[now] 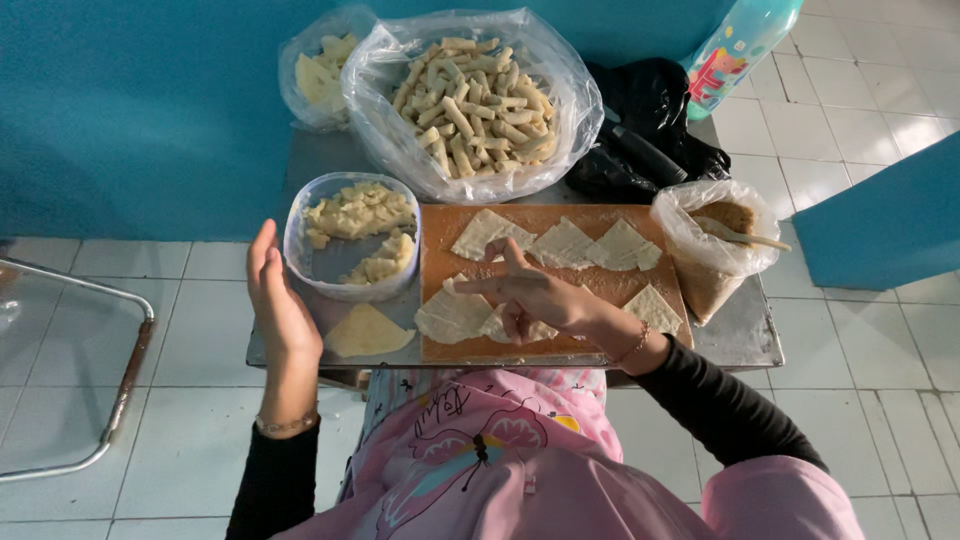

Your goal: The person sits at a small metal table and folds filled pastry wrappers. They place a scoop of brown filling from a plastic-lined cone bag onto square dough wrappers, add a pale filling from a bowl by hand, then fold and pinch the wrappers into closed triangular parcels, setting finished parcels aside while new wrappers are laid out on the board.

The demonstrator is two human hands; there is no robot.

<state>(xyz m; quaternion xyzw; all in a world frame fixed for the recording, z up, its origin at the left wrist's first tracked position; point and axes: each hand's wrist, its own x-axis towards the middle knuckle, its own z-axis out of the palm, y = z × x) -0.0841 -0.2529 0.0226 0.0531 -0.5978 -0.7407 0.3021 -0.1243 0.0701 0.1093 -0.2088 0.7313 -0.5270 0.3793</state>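
Note:
My right hand (pixel 535 297) hovers over the wooden board (pixel 440 250), fingers spread, resting on or just above thin triangular dough sheets (pixel 455 315). More dough triangles (pixel 565 243) lie along the board's far side. My left hand (pixel 277 300) is held upright and open, palm toward the plastic tub of yellow filling (pixel 352 232), holding nothing. One loose dough piece (pixel 367 332) lies on the metal table just right of that hand.
A large clear bag of rolled pastries (pixel 475 100) and a smaller bag (pixel 320 75) stand at the back. A bag with brown filling and a spoon (pixel 715 250) sits right of the board. Black bag (pixel 645 130), bottle (pixel 735 50), metal table edge (pixel 740 340), chair frame (pixel 120 380).

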